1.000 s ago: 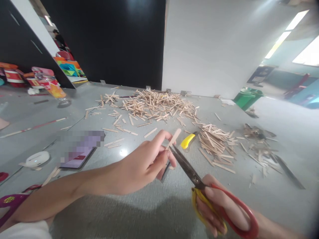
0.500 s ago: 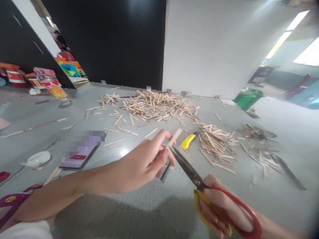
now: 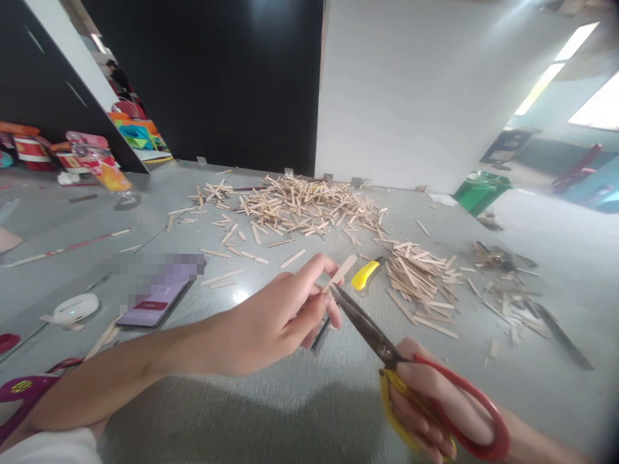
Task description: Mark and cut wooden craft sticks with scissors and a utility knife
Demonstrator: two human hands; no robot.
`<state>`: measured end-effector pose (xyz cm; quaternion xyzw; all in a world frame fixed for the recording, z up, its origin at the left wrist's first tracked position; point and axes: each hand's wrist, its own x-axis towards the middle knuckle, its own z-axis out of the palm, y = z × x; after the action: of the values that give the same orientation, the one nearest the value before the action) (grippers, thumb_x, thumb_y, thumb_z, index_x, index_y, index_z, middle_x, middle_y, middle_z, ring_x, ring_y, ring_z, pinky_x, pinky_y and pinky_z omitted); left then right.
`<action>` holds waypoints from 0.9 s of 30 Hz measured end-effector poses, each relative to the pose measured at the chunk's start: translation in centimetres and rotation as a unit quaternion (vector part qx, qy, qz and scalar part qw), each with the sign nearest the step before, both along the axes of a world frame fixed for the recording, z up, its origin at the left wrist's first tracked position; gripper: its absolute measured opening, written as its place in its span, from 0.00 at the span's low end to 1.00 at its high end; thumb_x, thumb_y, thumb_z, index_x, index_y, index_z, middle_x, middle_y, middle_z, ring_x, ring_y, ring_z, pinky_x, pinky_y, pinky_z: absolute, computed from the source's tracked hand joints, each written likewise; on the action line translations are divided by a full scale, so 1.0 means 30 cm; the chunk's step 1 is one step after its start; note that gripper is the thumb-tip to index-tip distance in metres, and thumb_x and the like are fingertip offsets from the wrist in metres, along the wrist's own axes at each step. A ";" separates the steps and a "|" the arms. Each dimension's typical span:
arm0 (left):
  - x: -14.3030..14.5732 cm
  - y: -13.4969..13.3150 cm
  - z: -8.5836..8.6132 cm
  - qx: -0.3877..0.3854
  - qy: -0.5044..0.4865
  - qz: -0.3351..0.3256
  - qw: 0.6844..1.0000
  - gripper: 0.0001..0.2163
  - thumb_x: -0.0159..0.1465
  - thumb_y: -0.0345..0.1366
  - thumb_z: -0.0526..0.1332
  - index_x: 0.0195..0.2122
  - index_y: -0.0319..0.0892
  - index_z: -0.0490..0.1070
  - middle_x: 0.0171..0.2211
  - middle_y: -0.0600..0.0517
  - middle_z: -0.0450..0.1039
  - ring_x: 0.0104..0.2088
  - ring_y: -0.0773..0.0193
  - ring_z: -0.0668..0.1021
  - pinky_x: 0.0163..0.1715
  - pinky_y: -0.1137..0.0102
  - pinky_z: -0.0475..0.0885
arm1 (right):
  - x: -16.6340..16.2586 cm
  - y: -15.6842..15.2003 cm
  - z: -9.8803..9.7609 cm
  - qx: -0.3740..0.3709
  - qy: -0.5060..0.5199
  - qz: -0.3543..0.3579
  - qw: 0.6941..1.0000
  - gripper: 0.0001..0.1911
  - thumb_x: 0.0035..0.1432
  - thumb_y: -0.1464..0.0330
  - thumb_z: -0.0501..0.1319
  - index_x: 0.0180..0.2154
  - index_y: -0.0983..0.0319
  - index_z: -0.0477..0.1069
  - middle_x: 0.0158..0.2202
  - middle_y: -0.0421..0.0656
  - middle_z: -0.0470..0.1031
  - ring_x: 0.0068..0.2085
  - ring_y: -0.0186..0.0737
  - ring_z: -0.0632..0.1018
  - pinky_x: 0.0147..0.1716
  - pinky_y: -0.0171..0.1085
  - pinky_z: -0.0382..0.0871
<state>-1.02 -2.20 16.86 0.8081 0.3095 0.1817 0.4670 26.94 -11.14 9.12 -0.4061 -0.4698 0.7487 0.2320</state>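
My left hand [image 3: 285, 316] pinches a flat wooden craft stick [image 3: 344, 269] between thumb and fingers, its rounded end pointing up and to the right. A pair of scissors [image 3: 370, 327] with one red and one yellow handle is gripped in my right hand [image 3: 425, 393]. The blade tips are at the stick, close to my left fingertips; whether they touch it I cannot tell. Below my left fingers shows a dark, narrow object [image 3: 320, 335], partly hidden. Just beyond my hands lies a yellow-handled utility knife [image 3: 366, 275].
A large heap of wooden sticks [image 3: 309, 203] spreads at the back, with a smaller pile [image 3: 418, 274] to the right. At left lie a phone [image 3: 164, 293] and a white earbud case [image 3: 76, 309]; a plastic bottle [image 3: 106, 171] stands behind. A long blade [image 3: 563, 335] and scraps lie far right.
The craft stick has tipped slightly to the right in my left hand. My right hand and the scissors have shifted a little to the right.
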 end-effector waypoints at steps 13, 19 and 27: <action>-0.002 0.003 -0.004 0.020 0.014 -0.005 1.000 0.09 0.85 0.45 0.47 0.59 0.49 0.59 0.36 0.53 0.82 0.29 0.65 0.79 0.32 0.71 0.73 | 0.005 0.014 0.025 -0.006 -0.042 -0.004 0.999 0.35 0.66 0.40 0.58 0.17 0.57 0.63 0.12 0.34 0.58 0.11 0.28 0.60 0.08 0.30 0.46; -0.008 0.000 -0.003 0.045 0.014 0.010 0.999 0.08 0.84 0.43 0.49 0.57 0.48 0.60 0.33 0.54 0.81 0.32 0.63 0.81 0.32 0.70 0.71 | 0.003 0.021 0.048 0.006 -0.061 0.003 0.998 0.35 0.65 0.39 0.59 0.17 0.56 0.61 0.12 0.33 0.58 0.11 0.27 0.58 0.08 0.29 0.47; 0.001 0.013 -0.007 0.058 0.026 0.019 0.998 0.09 0.83 0.41 0.49 0.59 0.47 0.62 0.38 0.52 0.84 0.30 0.64 0.79 0.32 0.69 0.70 | -0.005 0.020 0.012 0.032 -0.007 -0.018 0.999 0.36 0.72 0.44 0.58 0.17 0.55 0.60 0.11 0.32 0.56 0.10 0.26 0.56 0.09 0.30 0.46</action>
<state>-1.00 -1.83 16.65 0.8322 0.3258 0.1869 0.4080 26.80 -10.54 9.47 -0.4121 -0.4876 0.7263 0.2548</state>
